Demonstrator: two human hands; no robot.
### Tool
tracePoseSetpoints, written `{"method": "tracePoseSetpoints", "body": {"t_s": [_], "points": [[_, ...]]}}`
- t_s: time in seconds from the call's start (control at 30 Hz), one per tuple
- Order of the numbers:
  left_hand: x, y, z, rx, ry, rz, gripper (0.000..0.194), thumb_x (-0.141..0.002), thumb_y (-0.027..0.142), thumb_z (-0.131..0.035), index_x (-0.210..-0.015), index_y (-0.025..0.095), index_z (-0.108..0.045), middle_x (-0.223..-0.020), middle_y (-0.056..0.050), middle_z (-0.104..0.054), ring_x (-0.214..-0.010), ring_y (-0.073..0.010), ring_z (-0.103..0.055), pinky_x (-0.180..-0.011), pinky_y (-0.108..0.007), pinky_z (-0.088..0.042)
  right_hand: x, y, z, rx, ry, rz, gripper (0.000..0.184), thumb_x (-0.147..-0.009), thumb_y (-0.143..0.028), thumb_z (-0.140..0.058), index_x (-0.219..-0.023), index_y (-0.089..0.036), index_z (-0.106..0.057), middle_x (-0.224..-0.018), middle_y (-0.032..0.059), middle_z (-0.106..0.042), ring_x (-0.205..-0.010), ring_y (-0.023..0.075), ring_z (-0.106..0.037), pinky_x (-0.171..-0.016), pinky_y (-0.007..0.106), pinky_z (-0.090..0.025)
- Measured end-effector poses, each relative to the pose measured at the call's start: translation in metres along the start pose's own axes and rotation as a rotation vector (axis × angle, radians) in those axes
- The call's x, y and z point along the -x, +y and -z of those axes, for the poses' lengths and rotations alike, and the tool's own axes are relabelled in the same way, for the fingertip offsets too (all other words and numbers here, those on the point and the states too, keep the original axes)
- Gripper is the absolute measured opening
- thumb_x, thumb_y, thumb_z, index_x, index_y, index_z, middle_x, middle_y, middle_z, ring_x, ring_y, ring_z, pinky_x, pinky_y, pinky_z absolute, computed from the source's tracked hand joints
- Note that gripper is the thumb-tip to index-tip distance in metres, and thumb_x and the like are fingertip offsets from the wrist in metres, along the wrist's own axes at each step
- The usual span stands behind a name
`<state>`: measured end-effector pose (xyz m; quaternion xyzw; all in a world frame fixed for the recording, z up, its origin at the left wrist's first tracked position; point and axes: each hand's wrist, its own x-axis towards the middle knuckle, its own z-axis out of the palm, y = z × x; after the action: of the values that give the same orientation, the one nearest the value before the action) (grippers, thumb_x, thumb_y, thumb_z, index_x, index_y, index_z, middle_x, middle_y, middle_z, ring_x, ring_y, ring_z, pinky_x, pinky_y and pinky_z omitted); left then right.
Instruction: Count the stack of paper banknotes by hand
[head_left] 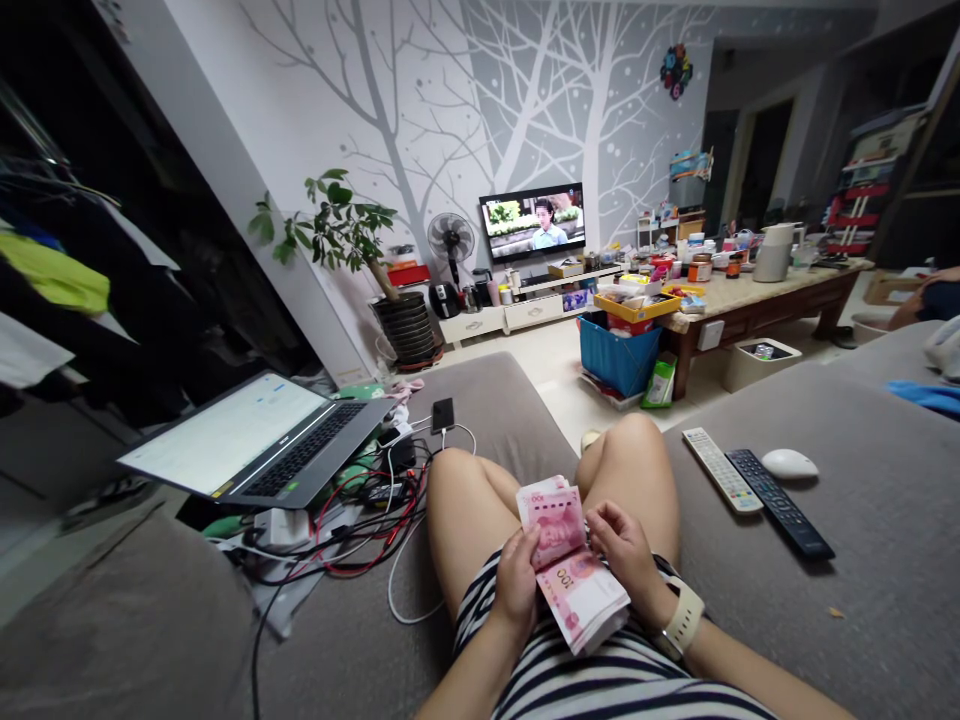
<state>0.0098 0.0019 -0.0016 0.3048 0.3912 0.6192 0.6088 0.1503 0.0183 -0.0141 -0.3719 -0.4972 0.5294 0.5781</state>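
I sit on a grey sofa point(885, 520) with my knees up and a stack of pink banknotes point(570, 570) over my lap. My left hand point(516, 580) grips the stack from its left side, thumb on top. My right hand point(626, 555), with a pale watch on the wrist, pinches the top notes at the right edge, and the upper notes are bent up and away from me. Both hands are closed on the notes.
An open laptop point(255, 440) sits at the left over a tangle of cables point(360, 520), with a phone point(442, 413) beside it. Two remotes point(757, 485) and a white mouse point(789, 464) lie on the sofa at the right. Ahead are a cluttered coffee table point(757, 290), a TV point(533, 220) and a potted plant point(352, 240).
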Motion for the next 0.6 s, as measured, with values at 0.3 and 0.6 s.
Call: {"method": "tracePoseSetpoints", "body": {"t_s": [0.3,0.6], "points": [[0.0023,-0.0004,-0.0009,0.062,-0.07,0.091,0.021,-0.065,0.028,-0.07,-0.079,0.013,-0.066,-0.073,-0.007,-0.071,-0.075,-0.025,-0.067,-0.073,-0.038,-0.051,0.001,-0.0018,0.0015,0.06,-0.015,0.046,0.039,-0.076,-0.053,-0.058,-0.062,-0.018,-0.048,-0.058,-0.0016,-0.046,-0.058,0.013,-0.041,-0.054,0.024,-0.037],[-0.0024,-0.0037,0.0047,-0.097,0.091,-0.055,0.023,-0.069,0.036,-0.061,-0.074,0.015,-0.07,-0.075,-0.006,-0.071,-0.077,-0.0228,-0.064,-0.078,-0.035,-0.048,0.0052,-0.0074,-0.0011,0.01,-0.018,0.025,0.039,-0.075,-0.054,-0.058,-0.063,-0.017,-0.052,-0.059,-0.0017,-0.048,-0.056,0.0125,-0.04,-0.053,0.024,-0.035]]}}
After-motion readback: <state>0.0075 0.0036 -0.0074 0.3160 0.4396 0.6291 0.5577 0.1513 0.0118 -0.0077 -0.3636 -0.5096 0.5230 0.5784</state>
